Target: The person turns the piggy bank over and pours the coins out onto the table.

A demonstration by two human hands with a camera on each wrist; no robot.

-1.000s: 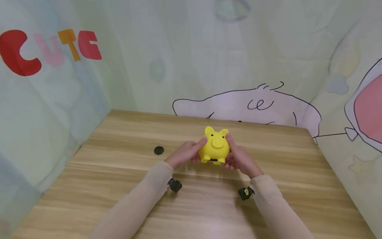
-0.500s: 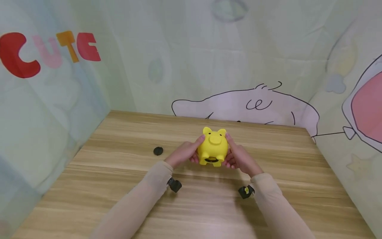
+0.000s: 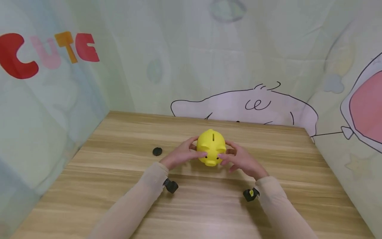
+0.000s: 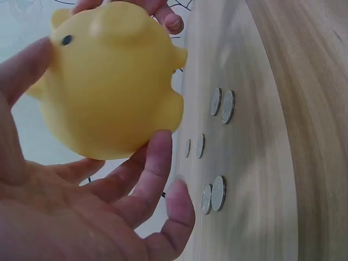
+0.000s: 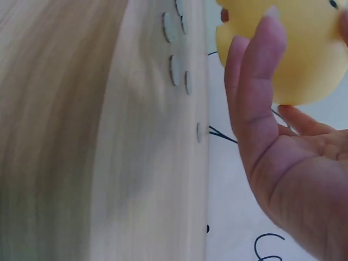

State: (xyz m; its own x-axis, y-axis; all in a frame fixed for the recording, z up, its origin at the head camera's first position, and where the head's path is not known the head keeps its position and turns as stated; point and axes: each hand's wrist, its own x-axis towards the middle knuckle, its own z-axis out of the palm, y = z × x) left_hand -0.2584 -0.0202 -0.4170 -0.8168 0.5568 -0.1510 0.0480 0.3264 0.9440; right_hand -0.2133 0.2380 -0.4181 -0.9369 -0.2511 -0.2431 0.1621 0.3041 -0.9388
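A yellow piggy bank (image 3: 211,147) is held above the wooden table between both hands, its slot (image 3: 213,137) facing up and its snout toward me. On its left side my left hand (image 3: 182,154) grips it, thumb near one eye and fingers curved around the body in the left wrist view. The right hand (image 3: 244,162) holds the opposite side, its thumb by the other eye. Several silver coins (image 4: 228,107) lie on the table below, seen in the wrist views; the head view does not show them. The bank's underside is hidden in the head view.
A black round disc (image 3: 157,151) lies on the wooden table (image 3: 191,209) left of my left hand. A printed cloth backdrop (image 3: 191,59) stands along the table's back and sides.
The piggy bank has tipped from showing its face and dark bottom opening to showing its top slot. Both thumbs have shifted down its front. The black disc stays on the table.
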